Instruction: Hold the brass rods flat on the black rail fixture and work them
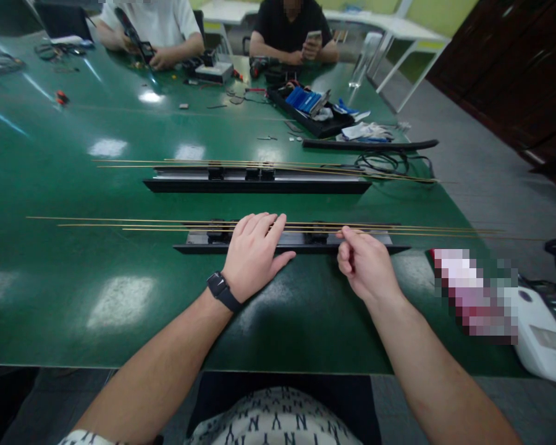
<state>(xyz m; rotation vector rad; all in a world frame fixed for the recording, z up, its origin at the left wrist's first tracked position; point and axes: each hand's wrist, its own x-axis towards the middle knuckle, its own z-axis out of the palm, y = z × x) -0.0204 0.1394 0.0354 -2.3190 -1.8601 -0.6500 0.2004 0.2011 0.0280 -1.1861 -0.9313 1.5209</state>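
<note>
Close in front of me a dark metal rail (301,249) lies crosswise, with black blocks along it. Several long thin brass-coloured rods (157,225) rest over it, reaching far past both ends. My left hand (257,247) lies flat across the rail and rods, fingers stretched out and thumb apart, a black watch on the wrist. Near the rail's right part my right hand (364,259) is closed, thumb and forefinger pinched at one of the rods. Its other fingers are curled in. Under the left palm, part of the rail is hidden.
A second rail (259,186) with similar rods lies beyond. Behind it are a black cable (384,162), a dark curved strip (370,145) and a black tray (322,127) of blue packets. Two people sit across the green table (97,259). A white device (542,334) stands at right.
</note>
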